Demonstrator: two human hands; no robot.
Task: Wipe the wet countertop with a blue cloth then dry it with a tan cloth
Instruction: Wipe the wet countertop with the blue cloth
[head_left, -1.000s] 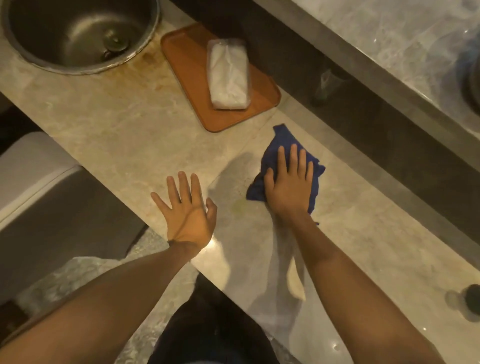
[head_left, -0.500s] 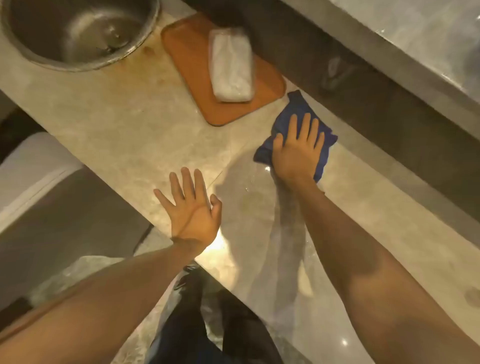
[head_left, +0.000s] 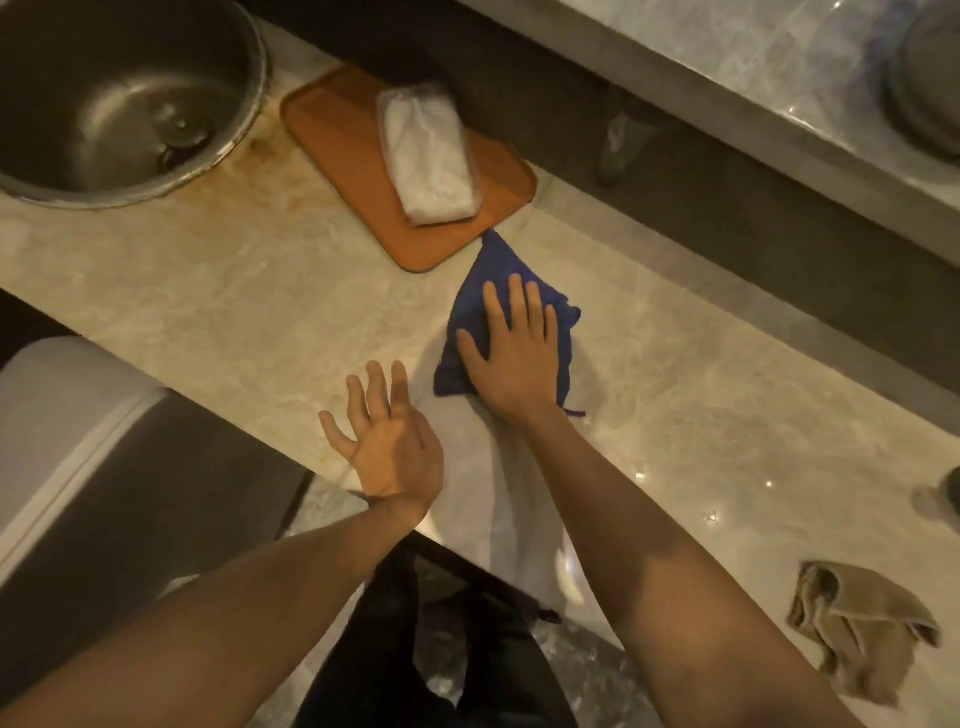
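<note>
A crumpled blue cloth (head_left: 493, 270) lies on the beige marble countertop (head_left: 218, 306), just below the orange tray's corner. My right hand (head_left: 511, 351) presses flat on the cloth, fingers spread, covering its lower half. My left hand (head_left: 387, 441) rests open, palm down, at the counter's front edge, left of the cloth, holding nothing. A tan cloth (head_left: 857, 623) lies bunched near the front edge at the lower right, apart from both hands. Shiny wet spots glint on the counter right of my right forearm.
An orange tray (head_left: 337, 135) holds a wrapped white packet (head_left: 428, 156) behind the cloth. A round steel sink (head_left: 119, 98) sits at the upper left. A dark backsplash and a raised marble ledge (head_left: 753, 57) run along the back. A dark round object (head_left: 950, 488) sits at the right edge.
My right hand slid the blue cloth away toward the tray, then back toward me. My left hand stayed at the counter edge. The tan cloth has come into view.
</note>
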